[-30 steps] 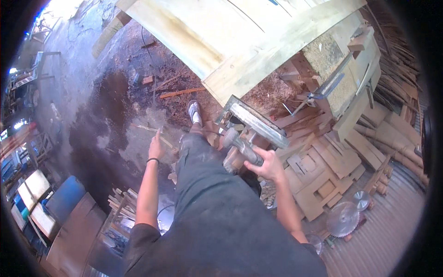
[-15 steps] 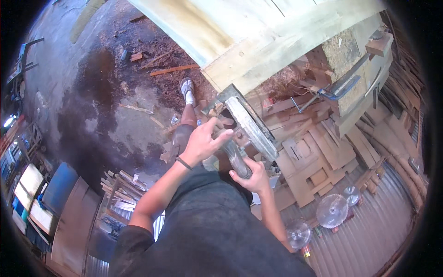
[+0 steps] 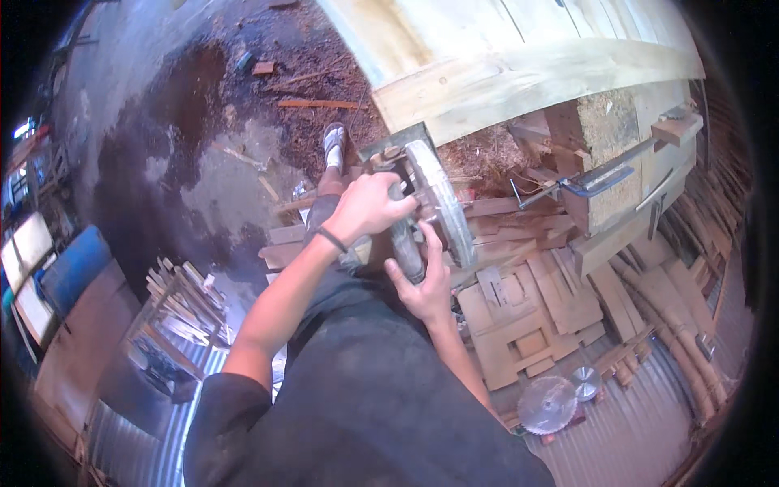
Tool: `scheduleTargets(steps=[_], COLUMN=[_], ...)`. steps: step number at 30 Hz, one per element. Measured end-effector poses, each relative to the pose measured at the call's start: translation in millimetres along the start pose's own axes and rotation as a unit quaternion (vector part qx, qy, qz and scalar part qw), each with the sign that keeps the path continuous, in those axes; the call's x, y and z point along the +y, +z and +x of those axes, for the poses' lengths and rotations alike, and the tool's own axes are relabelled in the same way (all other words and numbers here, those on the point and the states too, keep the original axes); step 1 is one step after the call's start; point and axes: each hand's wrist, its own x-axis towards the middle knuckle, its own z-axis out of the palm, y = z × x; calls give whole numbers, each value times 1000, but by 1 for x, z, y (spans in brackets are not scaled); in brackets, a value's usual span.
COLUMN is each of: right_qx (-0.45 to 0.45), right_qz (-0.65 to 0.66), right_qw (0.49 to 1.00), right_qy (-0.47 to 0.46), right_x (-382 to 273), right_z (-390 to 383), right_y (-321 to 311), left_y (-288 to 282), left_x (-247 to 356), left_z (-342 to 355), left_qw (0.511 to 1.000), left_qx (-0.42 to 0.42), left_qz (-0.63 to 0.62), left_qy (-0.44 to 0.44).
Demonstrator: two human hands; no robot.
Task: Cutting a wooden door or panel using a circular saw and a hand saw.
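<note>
My left hand is closed on the front grip of a worn grey power saw, thumb reaching across toward its middle. Below it, my right hand holds the rear handle, thumb and index finger on either side of it. The saw's flat base stands tilted at the corner of a pale wooden panel; whether they touch I cannot tell. Part of the saw is hidden by my hands.
A bar clamp sits on the wooden side structure at the right. Board offcuts, round saw blades and wood strips lie around me. My sandalled foot is on the dirty wet floor. A blue object is at left.
My left hand has come from low at the left onto the saw's front grip. The saw has moved up and turned more upright. My right hand's fingers have shifted along the handle.
</note>
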Motion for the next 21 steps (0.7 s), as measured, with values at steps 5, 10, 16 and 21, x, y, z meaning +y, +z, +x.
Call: scheduleTargets(steps=[5,10,16,21], right_qx=[-24,-12,-26,-48], right_qz=[-45,-7,-28,-59], right_qw=[994,993,995,997], right_qy=[-100,-114,-92,-33], right_x=[7,6,20,28], right_z=[14,25,16,0], right_y=[2,13,-6,-19], left_y=[2,-10,6,34], left_x=[0,-1,3,-19], left_z=[3,12,-5,-11], left_qw=[999,997,998,984], left_qx=[37,77,47,51], left_qz=[-2,-2,-43,-143], left_qy=[7,11,8,89])
